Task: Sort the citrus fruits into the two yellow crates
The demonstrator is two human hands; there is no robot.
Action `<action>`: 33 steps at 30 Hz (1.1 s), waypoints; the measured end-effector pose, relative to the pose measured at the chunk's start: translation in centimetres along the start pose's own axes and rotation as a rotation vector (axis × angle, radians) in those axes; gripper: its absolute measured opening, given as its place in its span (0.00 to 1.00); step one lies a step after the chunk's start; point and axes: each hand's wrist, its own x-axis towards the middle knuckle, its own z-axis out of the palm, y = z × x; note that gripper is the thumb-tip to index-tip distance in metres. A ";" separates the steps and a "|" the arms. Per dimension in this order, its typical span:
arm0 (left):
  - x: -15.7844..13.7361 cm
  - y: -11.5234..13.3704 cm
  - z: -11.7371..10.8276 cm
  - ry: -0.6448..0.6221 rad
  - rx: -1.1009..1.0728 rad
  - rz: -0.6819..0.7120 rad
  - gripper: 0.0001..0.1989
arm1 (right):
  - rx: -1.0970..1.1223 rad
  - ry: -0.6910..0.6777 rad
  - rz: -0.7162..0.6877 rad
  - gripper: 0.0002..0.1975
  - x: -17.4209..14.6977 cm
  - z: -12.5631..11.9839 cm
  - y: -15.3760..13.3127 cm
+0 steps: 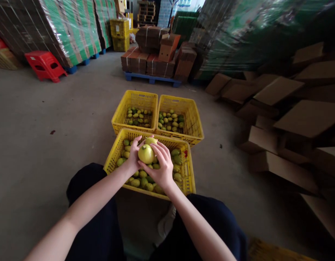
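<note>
Two yellow-green lemons are between my hands, above the near yellow crate (189,170). The nearer lemon (146,154) shows its stem end towards me; the other lemon (151,140) sits just behind it, partly covered by fingers. My left hand (133,156) is curved round their left side. From the right, my right hand (164,165) closes on them, its thumb under the nearer lemon and its fingers over the top. Which hand bears each lemon's weight I cannot tell. Below, many green and yellow lemons (142,174) lie in the near crate.
Behind stand a left yellow crate (115,114) and a right yellow crate (197,117), each with lemons inside. Cardboard boxes (287,166) are heaped at right. A red stool (45,65) stands at left, and a blue pallet (152,78) bears flattened cartons farther back.
</note>
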 end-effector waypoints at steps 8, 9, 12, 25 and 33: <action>0.1 2.3 0.5 0.104 0.115 0.285 0.17 | 0.135 0.102 0.250 0.27 0.6 -1.5 0.2; 0.0 2.4 0.4 0.070 0.173 0.351 0.18 | 0.176 0.111 0.298 0.27 0.6 -1.5 0.3; -0.3 2.1 0.3 0.032 0.344 0.532 0.20 | 0.317 0.113 0.392 0.27 0.6 -1.2 0.5; -1.5 1.3 0.0 -0.052 0.734 0.833 0.22 | 0.178 0.104 0.141 0.25 -0.3 -0.6 1.1; -1.3 1.2 0.2 -0.041 0.625 0.755 0.21 | 0.162 0.101 0.125 0.25 -0.4 -0.6 1.0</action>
